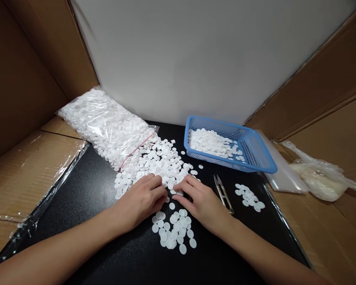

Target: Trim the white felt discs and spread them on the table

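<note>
A big heap of small white discs (157,162) spills from an open clear plastic bag (103,124) onto the black table (86,190). My left hand (144,200) rests at the heap's near edge with its fingers curled and pressed together on the discs. My right hand (200,202) lies beside it, fingers bent, fingertips touching discs at the heap's edge. Just below both hands sits a small pile of white discs (175,231). What the fingers pinch, if anything, is hidden.
A blue plastic basket (255,152) holding white discs stands at the back right. Thread snips (223,194) lie right of my right hand, with another small disc pile (249,196) beyond. Cardboard boxes flank the table; a plastic bag (317,178) lies on the right box.
</note>
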{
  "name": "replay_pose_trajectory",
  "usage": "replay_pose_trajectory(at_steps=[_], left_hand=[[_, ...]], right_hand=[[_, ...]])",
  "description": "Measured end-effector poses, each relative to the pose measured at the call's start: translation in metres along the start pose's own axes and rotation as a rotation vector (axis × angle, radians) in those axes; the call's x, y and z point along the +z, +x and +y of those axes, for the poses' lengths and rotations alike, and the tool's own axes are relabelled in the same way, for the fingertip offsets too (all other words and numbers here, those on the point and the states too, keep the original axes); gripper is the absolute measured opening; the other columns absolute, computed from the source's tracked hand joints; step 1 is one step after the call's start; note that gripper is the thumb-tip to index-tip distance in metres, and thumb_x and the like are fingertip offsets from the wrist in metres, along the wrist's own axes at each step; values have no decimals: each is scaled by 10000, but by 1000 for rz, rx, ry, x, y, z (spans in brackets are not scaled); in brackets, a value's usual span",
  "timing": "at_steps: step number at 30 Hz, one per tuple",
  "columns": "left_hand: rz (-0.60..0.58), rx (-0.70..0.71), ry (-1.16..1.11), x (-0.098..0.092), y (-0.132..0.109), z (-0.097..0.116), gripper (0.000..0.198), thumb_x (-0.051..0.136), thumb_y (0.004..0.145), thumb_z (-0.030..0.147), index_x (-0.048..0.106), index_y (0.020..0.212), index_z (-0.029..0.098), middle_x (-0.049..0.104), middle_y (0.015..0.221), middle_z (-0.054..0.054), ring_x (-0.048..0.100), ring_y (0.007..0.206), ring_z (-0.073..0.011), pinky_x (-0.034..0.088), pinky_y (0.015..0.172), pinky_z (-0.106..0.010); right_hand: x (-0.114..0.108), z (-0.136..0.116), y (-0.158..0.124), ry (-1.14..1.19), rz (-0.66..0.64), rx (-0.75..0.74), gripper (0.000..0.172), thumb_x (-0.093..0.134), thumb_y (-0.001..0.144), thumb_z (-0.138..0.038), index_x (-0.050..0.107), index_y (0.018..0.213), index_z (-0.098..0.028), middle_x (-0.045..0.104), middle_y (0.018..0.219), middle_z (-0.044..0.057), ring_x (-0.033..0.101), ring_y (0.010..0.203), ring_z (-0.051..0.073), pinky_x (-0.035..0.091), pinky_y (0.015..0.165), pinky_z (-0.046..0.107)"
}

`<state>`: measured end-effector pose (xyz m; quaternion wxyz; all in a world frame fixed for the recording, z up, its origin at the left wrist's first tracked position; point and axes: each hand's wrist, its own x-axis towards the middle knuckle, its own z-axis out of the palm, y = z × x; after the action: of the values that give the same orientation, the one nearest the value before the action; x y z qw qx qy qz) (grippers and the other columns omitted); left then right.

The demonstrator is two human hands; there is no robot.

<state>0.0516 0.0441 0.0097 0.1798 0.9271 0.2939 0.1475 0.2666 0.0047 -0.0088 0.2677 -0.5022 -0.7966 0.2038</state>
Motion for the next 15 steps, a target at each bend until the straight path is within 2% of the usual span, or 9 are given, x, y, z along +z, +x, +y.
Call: replay_pose_trajectory(at_steps=[4, 6, 8, 11, 15], left_hand=[[-39, -232, -271, -6, -1, 2, 119, 599, 938, 168, 676, 848, 185, 612, 837, -16, 595, 802, -177, 448, 690, -268], [-46, -283, -330, -10, -1, 4, 143, 588, 943, 174, 686, 840, 190, 628, 825, -10, 602, 787, -171, 443, 692, -267], [-46, -291, -351, -13, -2, 5, 139, 588, 936, 171, 686, 839, 192, 638, 816, -6, 599, 764, -165, 437, 686, -264], [-44, -269, -339, -12, -4, 5, 106, 599, 897, 147, 645, 808, 182, 626, 784, 2, 577, 716, -153, 415, 644, -246], [-49, -231, -361, -5, -10, 3, 165, 551, 803, 24, 559, 809, 189, 582, 743, 39, 508, 620, -110, 359, 568, -206]], right_hand=[[-1, -1, 0, 67, 39, 42, 128, 551, 955, -140, 629, 875, -201, 599, 855, 26, 569, 649, 138, 472, 582, 264], [-4, -3, -1, 117, 48, 47, 131, 554, 950, -141, 629, 862, -204, 593, 836, 20, 564, 642, 136, 462, 564, 257], [-7, -5, -3, 141, 35, 6, 119, 552, 952, -145, 631, 885, -204, 600, 837, 22, 581, 675, 145, 471, 591, 261], [-7, -7, -7, 131, -54, -92, 135, 533, 945, -107, 607, 888, -205, 593, 836, 21, 584, 716, 150, 468, 628, 262], [-7, -9, -12, 129, -100, -81, 188, 534, 869, -27, 533, 845, -214, 553, 841, 7, 537, 695, 132, 433, 597, 239]])
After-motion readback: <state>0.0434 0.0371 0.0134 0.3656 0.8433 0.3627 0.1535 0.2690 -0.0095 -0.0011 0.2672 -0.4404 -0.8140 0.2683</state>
